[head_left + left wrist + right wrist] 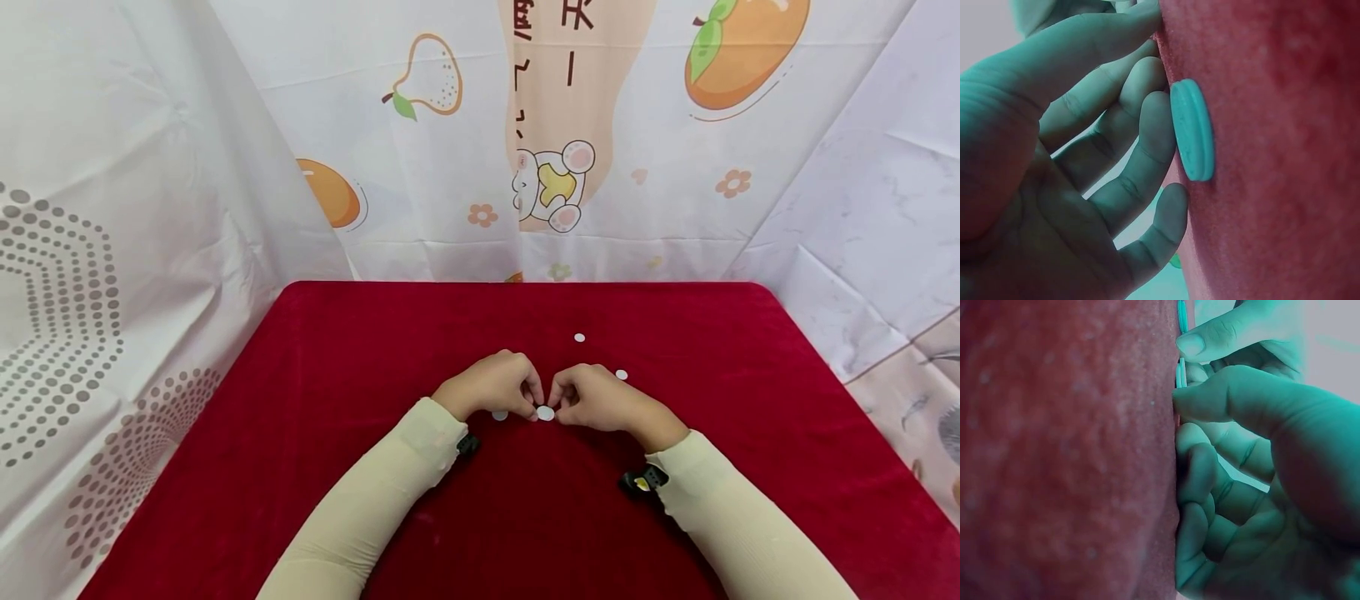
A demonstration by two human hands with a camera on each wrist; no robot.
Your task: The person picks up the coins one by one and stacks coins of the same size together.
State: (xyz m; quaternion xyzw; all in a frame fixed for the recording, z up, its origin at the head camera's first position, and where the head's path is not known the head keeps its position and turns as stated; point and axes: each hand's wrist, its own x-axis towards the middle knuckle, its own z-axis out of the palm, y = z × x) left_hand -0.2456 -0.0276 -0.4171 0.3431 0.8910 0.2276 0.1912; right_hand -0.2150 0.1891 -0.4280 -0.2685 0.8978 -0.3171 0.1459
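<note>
A small round white disc [545, 413] lies on the red cloth between both hands, and its edge shows two thin layers in the right wrist view. My left hand [501, 385] pinches its left edge with the thumb and fingertips. From the other side my right hand [600, 398] holds its right edge between thumb and curled fingers, the thumb [1200, 403] right at the rim. Another two-layered disc [1192, 130] lies beside the left hand's ring and little fingers; in the head view this second disc [499, 415] shows just under that hand.
Farther back on the red cloth [390, 333] are two more white discs, one disc [622, 375] just behind the right hand and one disc [580, 337] beyond it. Patterned white curtains [420, 167] hang behind and beside the table.
</note>
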